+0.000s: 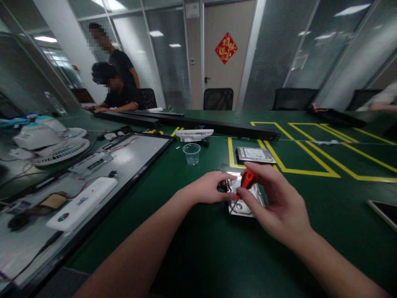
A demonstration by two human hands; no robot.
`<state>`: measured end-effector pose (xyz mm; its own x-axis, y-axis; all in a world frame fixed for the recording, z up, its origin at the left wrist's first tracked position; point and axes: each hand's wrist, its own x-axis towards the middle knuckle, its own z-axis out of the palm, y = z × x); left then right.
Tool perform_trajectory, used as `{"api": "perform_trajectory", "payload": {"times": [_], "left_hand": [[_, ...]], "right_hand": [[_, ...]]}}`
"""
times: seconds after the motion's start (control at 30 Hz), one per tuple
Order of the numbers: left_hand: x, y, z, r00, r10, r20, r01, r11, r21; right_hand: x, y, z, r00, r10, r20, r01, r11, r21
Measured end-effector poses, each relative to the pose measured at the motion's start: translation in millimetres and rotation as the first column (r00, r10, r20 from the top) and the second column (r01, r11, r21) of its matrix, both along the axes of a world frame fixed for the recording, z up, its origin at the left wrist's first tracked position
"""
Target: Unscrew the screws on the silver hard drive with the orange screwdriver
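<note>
A silver hard drive (248, 209) lies flat on the green table in front of me. My right hand (279, 198) grips the orange and black handle of a screwdriver (249, 178) between thumb and fingers. The screwdriver's thin shaft slants down to the near left part of the drive; I cannot tell whether its tip sits in a screw. From the left, my left hand (211, 187) reaches over the drive, thumb and fingertips curved round its left side and touching it. Just beyond lies a second hard drive (256, 155), label up.
A clear plastic cup (191, 155) and a white fan part (194, 134) stand beyond my left hand. A large opened panel (145, 145) with a white device (82, 203) fills the left. Long black bars (217, 126) cross behind. A phone (384, 212) lies right. Two people (122, 89) are at the far left.
</note>
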<state>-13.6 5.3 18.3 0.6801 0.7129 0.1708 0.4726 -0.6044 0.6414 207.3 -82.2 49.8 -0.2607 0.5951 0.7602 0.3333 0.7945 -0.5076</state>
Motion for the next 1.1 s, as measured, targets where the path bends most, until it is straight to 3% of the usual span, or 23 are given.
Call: {"api": "perform_trajectory", "payload": {"times": [0.2,0.47,0.83,1.1], "left_hand": [[0.5,0.8,-0.2,1.0,0.016,-0.012,-0.016,1.0,0.016],[-1.0,-2.0,2.7,1.0,-0.003,0.006,0.004,1.0,-0.021],[-1.0,1.0,-1.1,1.0,0.009,-0.004,-0.009,1.0,0.013],[0.9,-1.4,3.4,1.0,0.01,-0.023,-0.01,1.0,0.021]], "right_hand": [[1.9,-3.5,-2.8,0.999,0.02,-0.036,-0.023,0.997,-0.08],[1.3,2.3,3.0,1.0,-0.023,0.008,0.022,0.998,0.051],[0.7,-3.1,1.2,1.0,0.004,-0.015,-0.004,0.999,-0.032],[2.1,0.3,-5.4,0.999,-0.025,-0.024,0.025,1.0,-0.003]]}}
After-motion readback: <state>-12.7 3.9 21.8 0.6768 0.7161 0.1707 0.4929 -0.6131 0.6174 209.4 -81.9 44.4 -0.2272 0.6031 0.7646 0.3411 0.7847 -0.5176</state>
